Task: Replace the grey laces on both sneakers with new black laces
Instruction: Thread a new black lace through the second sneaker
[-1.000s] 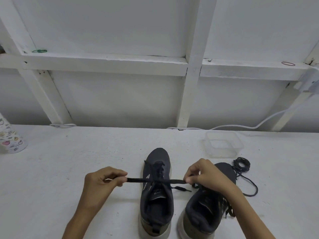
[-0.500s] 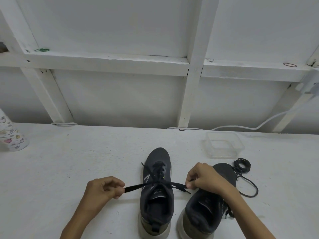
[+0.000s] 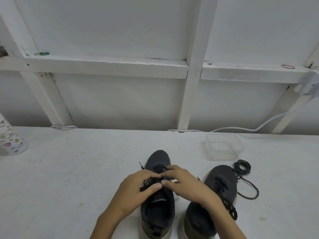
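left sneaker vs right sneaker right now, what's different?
Left sneaker has the left hand and right hand pinching its black lace; right sneaker is untouched. Left sneaker's toe sits farther from the person than right sneaker's. A coiled lace lies by right sneaker's toe, none by left sneaker's. Both: dark uppers, pale soles, upright, toes pointing away.

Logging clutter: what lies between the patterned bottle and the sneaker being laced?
Head view: only bare table between patterned bottle and that sneaker.
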